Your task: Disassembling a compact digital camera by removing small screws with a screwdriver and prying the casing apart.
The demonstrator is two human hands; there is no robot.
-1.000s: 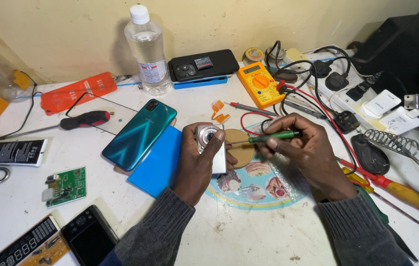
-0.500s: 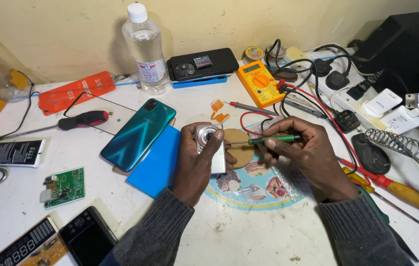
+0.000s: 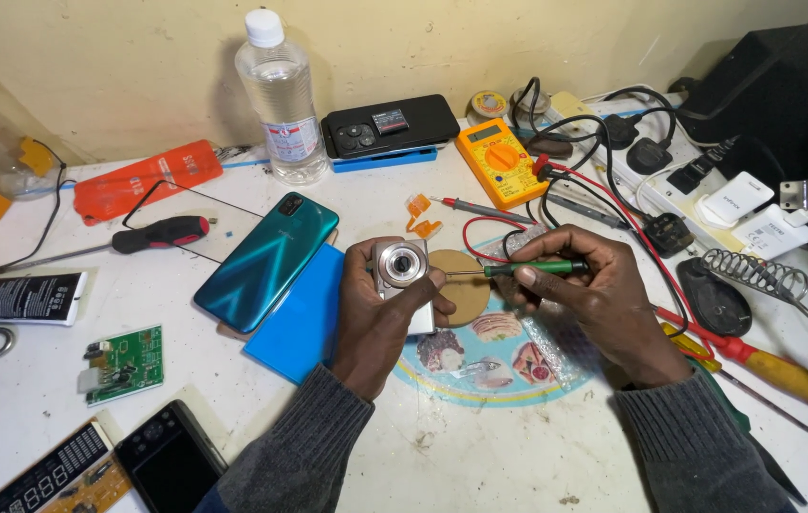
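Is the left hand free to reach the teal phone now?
Probably not at once: the left hand holds a small silver camera while the right hand works on it with a green screwdriver. The teal phone lies beside it, with nothing between.

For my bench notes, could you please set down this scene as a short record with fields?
setting: cluttered white workbench
left hand: holds a small silver camera, lens facing up
right hand: holds a green-handled screwdriver, tip at the camera's side
beside left hand: teal phone lying on a blue sheet
behind: clear plastic bottle, orange multimeter, black phone
left edge: green circuit board, red-and-black screwdriver
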